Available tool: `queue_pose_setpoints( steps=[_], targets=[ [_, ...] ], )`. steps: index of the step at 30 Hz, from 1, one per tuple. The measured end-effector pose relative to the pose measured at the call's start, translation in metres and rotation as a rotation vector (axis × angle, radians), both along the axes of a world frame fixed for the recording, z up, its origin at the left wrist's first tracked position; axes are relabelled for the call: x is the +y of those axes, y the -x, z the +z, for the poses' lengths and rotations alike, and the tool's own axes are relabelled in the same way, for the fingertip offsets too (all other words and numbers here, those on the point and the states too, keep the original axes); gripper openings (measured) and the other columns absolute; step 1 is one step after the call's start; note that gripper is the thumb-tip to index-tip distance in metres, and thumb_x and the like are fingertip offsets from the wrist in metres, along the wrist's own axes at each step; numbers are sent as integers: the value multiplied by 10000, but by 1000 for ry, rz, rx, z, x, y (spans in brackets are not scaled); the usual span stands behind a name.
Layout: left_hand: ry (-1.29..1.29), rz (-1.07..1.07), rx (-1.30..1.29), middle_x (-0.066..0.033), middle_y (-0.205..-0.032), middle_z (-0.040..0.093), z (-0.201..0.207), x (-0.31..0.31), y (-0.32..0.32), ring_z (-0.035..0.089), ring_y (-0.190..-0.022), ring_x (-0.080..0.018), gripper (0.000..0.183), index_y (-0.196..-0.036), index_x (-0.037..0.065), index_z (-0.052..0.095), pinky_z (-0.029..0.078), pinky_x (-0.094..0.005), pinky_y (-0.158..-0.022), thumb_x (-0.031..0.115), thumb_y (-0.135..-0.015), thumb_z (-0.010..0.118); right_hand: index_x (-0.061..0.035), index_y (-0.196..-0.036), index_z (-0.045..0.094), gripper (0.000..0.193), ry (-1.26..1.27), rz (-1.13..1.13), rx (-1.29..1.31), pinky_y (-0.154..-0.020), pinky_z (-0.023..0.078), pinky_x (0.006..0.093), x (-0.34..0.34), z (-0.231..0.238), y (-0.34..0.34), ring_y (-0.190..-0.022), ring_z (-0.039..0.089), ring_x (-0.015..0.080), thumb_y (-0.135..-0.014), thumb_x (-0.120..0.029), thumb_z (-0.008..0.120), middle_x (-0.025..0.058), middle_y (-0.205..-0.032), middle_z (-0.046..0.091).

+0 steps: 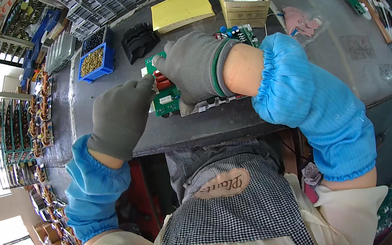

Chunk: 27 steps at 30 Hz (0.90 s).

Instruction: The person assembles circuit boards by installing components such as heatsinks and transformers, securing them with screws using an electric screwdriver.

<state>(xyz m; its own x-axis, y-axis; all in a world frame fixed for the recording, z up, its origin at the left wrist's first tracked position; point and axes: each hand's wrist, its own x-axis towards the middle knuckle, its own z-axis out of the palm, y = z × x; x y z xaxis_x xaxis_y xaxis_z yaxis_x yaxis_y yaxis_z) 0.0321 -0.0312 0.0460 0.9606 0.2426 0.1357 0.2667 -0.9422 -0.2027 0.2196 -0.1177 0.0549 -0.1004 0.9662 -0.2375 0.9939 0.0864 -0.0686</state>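
A green circuit board with red components lies on the dark table in front of me. My left hand, in a grey glove, has its fingers pinched together at the board's left edge, beside the red parts. Whatever sits between those fingertips is too small to make out. Over the board's right side, my right hand, also gloved, grips it with the fingers bent at the far side and the thumb low at the near edge. It hides much of the board. More of a populated green board shows beyond the right wrist.
Behind the hands are a blue bin of brass-coloured small parts, a black plastic part, a yellow sheet and a box with a white tub. A plastic bag with pink pieces lies at right. Racked boards stand left.
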Motion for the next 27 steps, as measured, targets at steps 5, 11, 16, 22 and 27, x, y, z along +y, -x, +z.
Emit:
queue_pose_setpoints(
  steps=[5, 11, 16, 22, 27],
  targets=[
    [243, 46, 37, -108, -776, 679, 3, 16, -12, 698, -718, -314, 217, -1078, 139, 736, 520, -443, -627, 254, -893, 727, 6, -1310, 599, 910, 1, 5, 54, -867, 581, 447, -8, -5, -10, -1062, 694, 334, -670, -573, 887, 201, -1127, 666],
    [593, 175, 57, -167, -798, 702, 11, 30, -16, 706, -707, -319, 264, -1069, 95, 774, 538, -375, -648, 171, -820, 814, 20, -1241, 607, 852, -246, 68, 180, -788, 578, 411, -8, -33, -17, -949, 683, 291, -634, -504, 894, 161, -1024, 666],
    [753, 184, 175, -179, -821, 708, 11, 44, -30, 707, -699, -305, 263, -1071, 81, 773, 537, -363, -649, 168, -827, 819, 25, -1269, 589, 887, -390, 62, 191, -882, 559, 436, -16, -47, -27, -1039, 670, 333, -631, -514, 889, 178, -1069, 653],
    [833, 71, -56, -176, -861, 712, 0, 51, -10, 714, -762, -308, 259, -1050, 63, 763, 541, -391, -682, 149, -812, 821, -21, -1394, 524, 986, -224, 30, 165, -1067, 500, 434, -9, -26, -18, -1286, 592, 367, -648, -555, 886, 218, -1342, 596],
    [765, -142, -267, -149, -859, 697, -24, 51, 2, 670, -725, -218, 319, -1127, 21, 724, 521, -343, -671, 127, -840, 817, -94, -1489, 463, 1073, -161, -6, 67, -1106, 471, 448, -14, -17, -14, -1362, 533, 379, -654, -652, 843, 225, -1485, 513]
  ],
)
